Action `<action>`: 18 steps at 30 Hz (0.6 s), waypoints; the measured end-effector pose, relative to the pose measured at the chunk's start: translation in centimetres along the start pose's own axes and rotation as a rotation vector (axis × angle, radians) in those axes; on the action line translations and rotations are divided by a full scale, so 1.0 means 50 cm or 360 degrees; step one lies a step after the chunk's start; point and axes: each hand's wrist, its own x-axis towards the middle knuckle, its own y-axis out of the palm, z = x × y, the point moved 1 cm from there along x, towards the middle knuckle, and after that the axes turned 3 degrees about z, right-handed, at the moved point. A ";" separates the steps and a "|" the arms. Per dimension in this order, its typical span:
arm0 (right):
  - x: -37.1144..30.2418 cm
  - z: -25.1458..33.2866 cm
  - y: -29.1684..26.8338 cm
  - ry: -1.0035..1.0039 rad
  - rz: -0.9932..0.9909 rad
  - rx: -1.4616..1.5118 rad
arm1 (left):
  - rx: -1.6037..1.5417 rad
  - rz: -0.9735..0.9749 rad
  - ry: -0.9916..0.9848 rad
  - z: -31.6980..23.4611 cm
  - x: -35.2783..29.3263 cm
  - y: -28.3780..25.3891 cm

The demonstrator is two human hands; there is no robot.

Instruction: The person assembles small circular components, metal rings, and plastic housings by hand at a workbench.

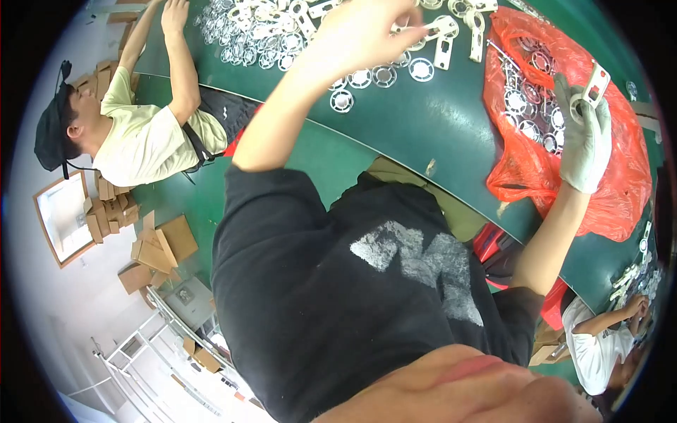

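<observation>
Cream ring-ended part (598,83) is gripped in gloved right hand (585,137), above red bag (620,204) on green table (416,123). Left hand (381,32) is curled; contents cannot be told. Loose discs (422,69) are partly blocked by left forearm (282,116).

the view came from the left one of two wide fisheye cameras on the wearer's head, facing down. the face (465,398) and black shirt (338,296) lay closest, filling the lower middle; the left hand (386,32) and right hand (587,137) sat farther off, high in the frame, by the green table (423,120). the round field also reached floor (317,158) and wall (42,275) leftward, bending straight edges.
</observation>
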 end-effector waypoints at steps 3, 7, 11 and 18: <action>-0.014 0.000 0.030 0.0056 -0.0125 -0.0165 | 0.0260 -0.0593 0.0238 0.054 -0.124 0.103; -0.024 -0.012 0.047 0.0181 -0.0062 -0.0458 | 0.0325 -0.0782 0.0258 0.057 -0.180 0.158; -0.029 -0.004 0.029 0.0237 0.0044 -0.1008 | 0.0224 -0.0723 0.0375 0.037 -0.099 0.194; -0.002 -0.003 -0.007 -0.0220 -0.0117 -0.0193 | 0.0581 -0.0482 0.0154 -0.005 -0.090 0.162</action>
